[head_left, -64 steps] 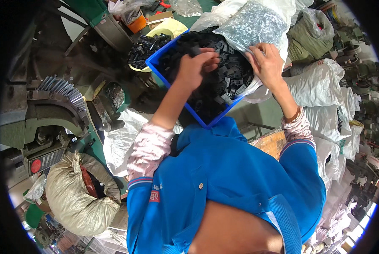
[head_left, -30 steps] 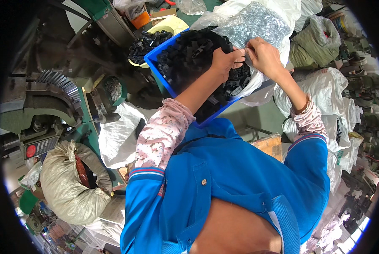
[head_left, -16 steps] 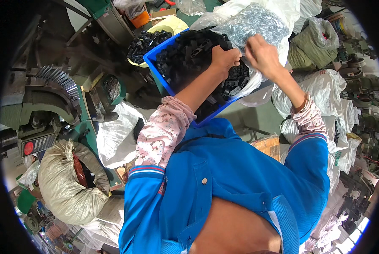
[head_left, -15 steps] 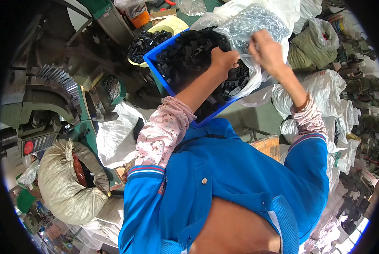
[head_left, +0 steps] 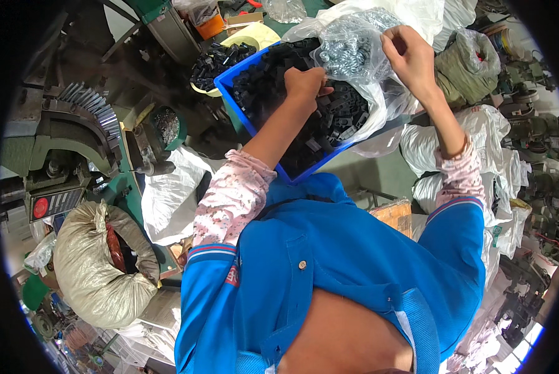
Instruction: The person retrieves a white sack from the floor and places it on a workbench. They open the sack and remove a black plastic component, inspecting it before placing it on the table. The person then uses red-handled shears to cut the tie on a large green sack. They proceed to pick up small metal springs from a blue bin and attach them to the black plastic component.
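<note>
- Left hand [head_left: 306, 83] — curled, resting on black parts [head_left: 320, 118] in the blue bin [head_left: 273, 159], upper centre.
- Right hand [head_left: 407, 55] — fingers pinching the clear bag of silvery pieces [head_left: 348, 47], top of frame.

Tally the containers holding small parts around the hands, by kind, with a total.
Blue bin of black parts: 1
Yellow tub of black parts: 1
Clear bag of silvery parts: 1
Total: 3
</note>
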Motion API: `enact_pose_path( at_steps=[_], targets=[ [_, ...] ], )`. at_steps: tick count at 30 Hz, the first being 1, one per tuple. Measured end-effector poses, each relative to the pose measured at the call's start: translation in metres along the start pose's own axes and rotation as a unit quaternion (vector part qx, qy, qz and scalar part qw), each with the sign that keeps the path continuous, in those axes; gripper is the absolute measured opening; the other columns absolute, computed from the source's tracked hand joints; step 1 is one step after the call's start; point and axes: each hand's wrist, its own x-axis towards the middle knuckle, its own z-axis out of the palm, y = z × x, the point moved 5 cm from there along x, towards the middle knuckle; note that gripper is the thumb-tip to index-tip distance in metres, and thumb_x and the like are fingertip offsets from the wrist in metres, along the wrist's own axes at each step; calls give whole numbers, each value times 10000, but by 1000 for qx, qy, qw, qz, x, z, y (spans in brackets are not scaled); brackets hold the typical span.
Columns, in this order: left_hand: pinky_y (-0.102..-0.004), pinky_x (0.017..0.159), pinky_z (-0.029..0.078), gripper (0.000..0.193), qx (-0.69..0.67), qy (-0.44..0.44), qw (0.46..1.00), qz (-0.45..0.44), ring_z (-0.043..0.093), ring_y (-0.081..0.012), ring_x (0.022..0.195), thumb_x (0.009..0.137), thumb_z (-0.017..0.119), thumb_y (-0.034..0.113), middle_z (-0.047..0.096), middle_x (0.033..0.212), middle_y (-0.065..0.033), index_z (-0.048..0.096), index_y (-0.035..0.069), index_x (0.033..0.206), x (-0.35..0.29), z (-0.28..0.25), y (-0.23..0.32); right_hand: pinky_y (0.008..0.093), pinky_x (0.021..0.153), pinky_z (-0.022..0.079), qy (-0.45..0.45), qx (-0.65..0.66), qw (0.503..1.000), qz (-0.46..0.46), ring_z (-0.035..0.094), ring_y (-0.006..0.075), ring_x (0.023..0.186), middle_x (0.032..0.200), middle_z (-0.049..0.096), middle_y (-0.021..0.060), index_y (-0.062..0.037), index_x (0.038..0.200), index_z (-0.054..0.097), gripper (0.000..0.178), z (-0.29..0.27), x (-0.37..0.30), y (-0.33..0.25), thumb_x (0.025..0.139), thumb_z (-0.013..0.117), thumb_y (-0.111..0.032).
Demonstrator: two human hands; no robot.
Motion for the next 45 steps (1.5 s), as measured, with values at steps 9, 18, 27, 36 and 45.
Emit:
enact_pose_path(
  at_steps=[9,18,27,36,45],
  targets=[
    [-309,464,509,143,30,12,999,-24,525,-179,466,719,608,1,542,574,-89,558,-59,600,-3,-31,16,349,573,445,-51,32,995,-81,546,304,645,744,549,122,-31,848,541,107,32,-23,-35,812,607,-107],
    [-338,569,580,205,54,-85,990,-102,640,-263,644,788,616,18,619,840,-216,543,-123,917,-11,-48,24,348,565,449,-107,38,991,64,562,255,598,779,582,118,-41,873,557,139,54,-36,2,814,629,-144],
    [-317,661,568,300,114,-144,981,70,645,-217,804,796,628,58,640,949,-151,554,-34,1072,-12,-73,35,374,664,489,-118,94,975,-162,575,309,814,918,577,129,-38,972,589,252,70,-58,-88,735,589,49],
    [-344,781,489,452,505,-38,713,485,618,-249,891,714,734,199,620,986,-106,570,48,1108,-5,-44,102,390,643,463,70,-144,987,28,542,301,786,956,498,161,-67,1171,474,521,72,-58,-70,733,718,-211],
    [-366,623,508,306,433,-83,759,478,628,-276,644,807,638,256,642,757,-146,616,35,1018,29,-18,106,335,615,473,78,-9,991,109,559,249,687,833,530,128,-39,1018,587,240,70,-83,-37,781,586,-6]
  ],
)
